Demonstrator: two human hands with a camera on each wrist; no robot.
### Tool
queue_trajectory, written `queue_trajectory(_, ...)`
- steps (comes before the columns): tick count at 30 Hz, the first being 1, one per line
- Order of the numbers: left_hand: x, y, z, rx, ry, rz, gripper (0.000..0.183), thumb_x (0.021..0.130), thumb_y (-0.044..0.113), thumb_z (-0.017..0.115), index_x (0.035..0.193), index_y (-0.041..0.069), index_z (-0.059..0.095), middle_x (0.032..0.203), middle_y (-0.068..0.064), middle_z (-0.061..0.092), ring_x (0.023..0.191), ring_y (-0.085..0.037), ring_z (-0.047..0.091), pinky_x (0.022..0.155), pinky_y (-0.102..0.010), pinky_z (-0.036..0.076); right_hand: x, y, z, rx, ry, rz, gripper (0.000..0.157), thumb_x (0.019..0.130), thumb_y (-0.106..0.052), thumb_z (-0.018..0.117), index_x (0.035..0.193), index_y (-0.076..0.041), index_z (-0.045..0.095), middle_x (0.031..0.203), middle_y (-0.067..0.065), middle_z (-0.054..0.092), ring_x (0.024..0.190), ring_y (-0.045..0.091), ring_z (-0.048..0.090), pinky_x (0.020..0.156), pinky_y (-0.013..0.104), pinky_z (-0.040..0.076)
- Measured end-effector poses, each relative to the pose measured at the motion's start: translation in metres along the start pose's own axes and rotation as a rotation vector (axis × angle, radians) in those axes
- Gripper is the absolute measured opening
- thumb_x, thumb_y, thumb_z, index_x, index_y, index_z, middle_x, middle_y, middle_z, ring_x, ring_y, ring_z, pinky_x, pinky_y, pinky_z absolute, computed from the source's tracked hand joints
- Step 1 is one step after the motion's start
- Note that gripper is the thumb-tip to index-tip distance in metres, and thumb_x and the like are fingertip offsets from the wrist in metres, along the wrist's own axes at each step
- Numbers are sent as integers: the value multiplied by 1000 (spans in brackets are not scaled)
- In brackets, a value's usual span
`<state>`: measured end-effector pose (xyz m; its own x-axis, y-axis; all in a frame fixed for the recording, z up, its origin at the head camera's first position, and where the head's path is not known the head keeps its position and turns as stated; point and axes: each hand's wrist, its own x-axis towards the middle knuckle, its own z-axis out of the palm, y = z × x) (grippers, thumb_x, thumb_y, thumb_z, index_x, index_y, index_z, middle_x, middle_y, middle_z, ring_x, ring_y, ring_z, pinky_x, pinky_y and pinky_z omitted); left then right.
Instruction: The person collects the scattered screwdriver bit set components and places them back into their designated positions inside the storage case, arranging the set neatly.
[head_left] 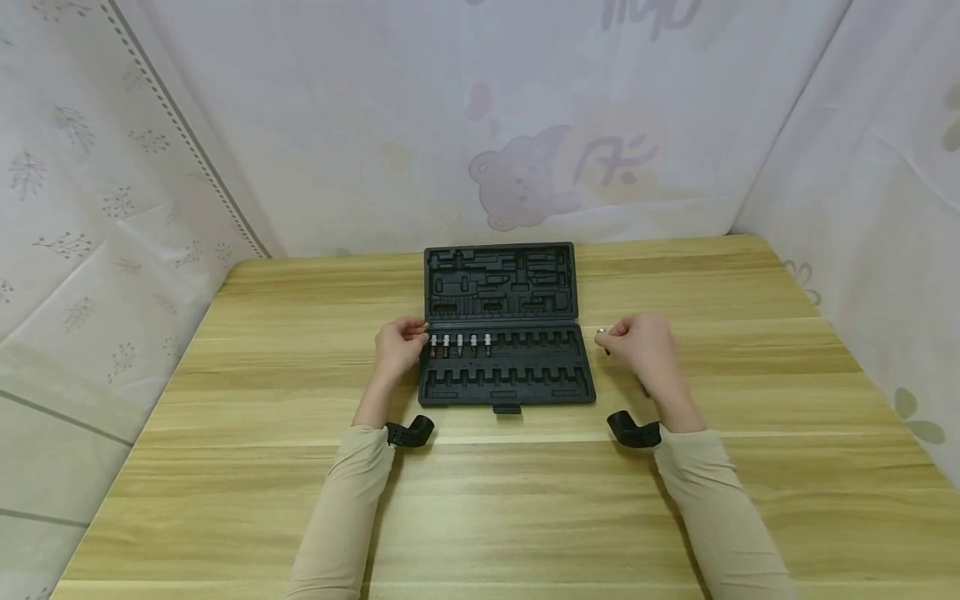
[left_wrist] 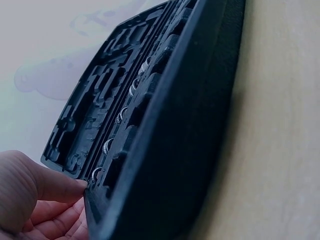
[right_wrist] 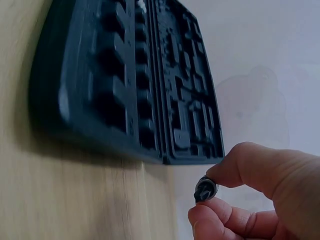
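Note:
A black plastic tool case (head_left: 506,405) lies unfolded on the table, its lid half at the back. Several silver bit sockets (head_left: 460,342) sit in a row in the left part of its back row of slots. With thumb and fingers my left hand (head_left: 399,348) holds the left edge of the case near the hinge. To the right of the case, my right hand (head_left: 643,343) pinches another bit socket (right_wrist: 205,189) between thumb and fingertips. That socket has a silver collar and a dark, cross-shaped tip, which faces the right wrist camera.
Under my right wrist a small dark piece (head_left: 643,387) shows on the wooden table (head_left: 510,517), mostly hidden by the arm. A latch tab (head_left: 507,409) sticks out at the front of the case. Printed cloth (head_left: 360,125) hangs behind the table and at both sides.

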<state>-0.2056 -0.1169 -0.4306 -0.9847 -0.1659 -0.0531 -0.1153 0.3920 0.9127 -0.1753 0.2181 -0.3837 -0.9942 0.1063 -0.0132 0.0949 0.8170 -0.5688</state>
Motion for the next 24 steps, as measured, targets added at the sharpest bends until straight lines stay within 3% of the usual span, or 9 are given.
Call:
queue_trajectory(11,0,-1,1,8,10,33,24,85,-5,59,108,-7,64,101,-21,66,90,-30,63,73,-30,51,2,-23,17,24,-46,-10,23,82,-22,66,74,0,69,70,7,66,61,18,54,54,28,44)
queue_trajectory(17,-1,-1,1,10,8,40,24,84,-5,59,108,-7,64,101,-21,66,90,-30,63,73,-29,51,4,-35,30,-8,-40,-51,24,83,-23,66,69,-3,69,62,4,63,55,16,52,52,28,43)
queue_trajectory(24,0,-1,1,15,15,56,24,84,-6,59,107,-8,64,101,-21,66,89,-31,63,74,-30,51,8,-46,42,-16,-70,-27,24,83,-26,67,74,-4,71,72,6,68,63,20,57,59,34,47)
